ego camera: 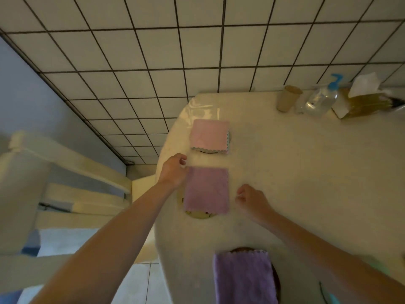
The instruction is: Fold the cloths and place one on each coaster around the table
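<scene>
A folded lilac cloth (206, 190) lies on a pale round coaster (198, 215) near the table's left edge. My left hand (174, 171) is at the cloth's upper left corner, fingers loosely curled, touching its edge. My right hand (252, 199) hovers just right of the cloth, fingers curled, holding nothing. Farther away a folded pink cloth (209, 134) covers another coaster (208, 151). Nearest me a folded purple cloth (244, 278) rests on a dark coaster (276, 279).
On the white table (306, 172), the far right holds a brown cup (287, 98), a clear pump bottle (322, 98) and a tissue box (366, 99). White chairs (65, 172) stand left of the table over a tiled floor.
</scene>
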A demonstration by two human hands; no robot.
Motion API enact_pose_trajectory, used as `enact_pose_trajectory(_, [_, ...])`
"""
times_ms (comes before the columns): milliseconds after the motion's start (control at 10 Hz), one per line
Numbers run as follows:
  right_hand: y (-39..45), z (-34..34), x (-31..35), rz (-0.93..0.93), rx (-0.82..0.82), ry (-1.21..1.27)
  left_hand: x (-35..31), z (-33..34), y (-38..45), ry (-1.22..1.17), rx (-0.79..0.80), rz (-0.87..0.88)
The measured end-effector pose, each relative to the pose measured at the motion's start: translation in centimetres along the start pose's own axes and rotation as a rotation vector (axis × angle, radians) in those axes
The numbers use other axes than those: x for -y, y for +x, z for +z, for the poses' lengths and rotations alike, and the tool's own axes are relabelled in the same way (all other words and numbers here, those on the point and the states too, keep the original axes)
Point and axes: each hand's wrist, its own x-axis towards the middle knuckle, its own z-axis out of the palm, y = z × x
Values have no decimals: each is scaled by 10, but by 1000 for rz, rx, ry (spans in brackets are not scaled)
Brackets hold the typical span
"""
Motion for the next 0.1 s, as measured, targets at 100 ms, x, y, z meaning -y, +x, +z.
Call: enact_pose_trajectory(100, [-33, 3, -12, -44, -71, 20, 6, 8, -42, -9, -2, 49])
